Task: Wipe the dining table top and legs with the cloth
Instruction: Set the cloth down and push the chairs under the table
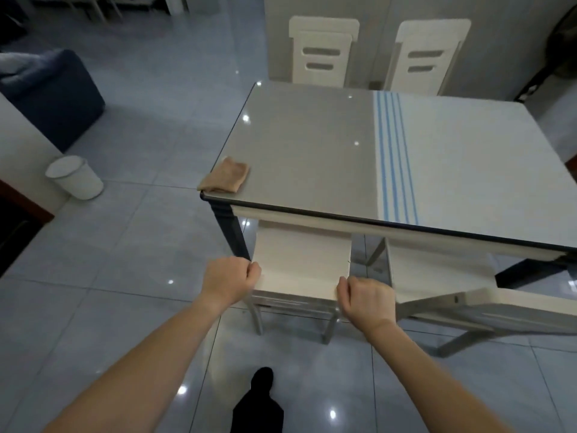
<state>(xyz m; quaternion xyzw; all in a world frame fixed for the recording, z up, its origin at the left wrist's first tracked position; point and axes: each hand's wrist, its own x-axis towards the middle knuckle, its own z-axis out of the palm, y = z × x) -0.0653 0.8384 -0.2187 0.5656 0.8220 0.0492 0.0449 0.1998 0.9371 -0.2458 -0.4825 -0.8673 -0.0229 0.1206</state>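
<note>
The dining table (312, 145) has a glossy grey and white top with blue stripes and dark legs (229, 232). A folded tan cloth (226, 179) lies on its near left corner, touched by neither hand. Below the table's near edge a white chair (299, 260) stands tucked partly under the top. My left hand (229, 278) is closed on the left side of that chair's near edge. On the right side of the same edge, my right hand (365, 300) grips too.
A second white chair (468, 295) stands at the near right, and two more (324, 51) stand at the table's far side. A white bin (75, 178) is on the tiled floor at left, beyond it a dark blue sofa (53, 95). My dark shoe (259, 401) is below.
</note>
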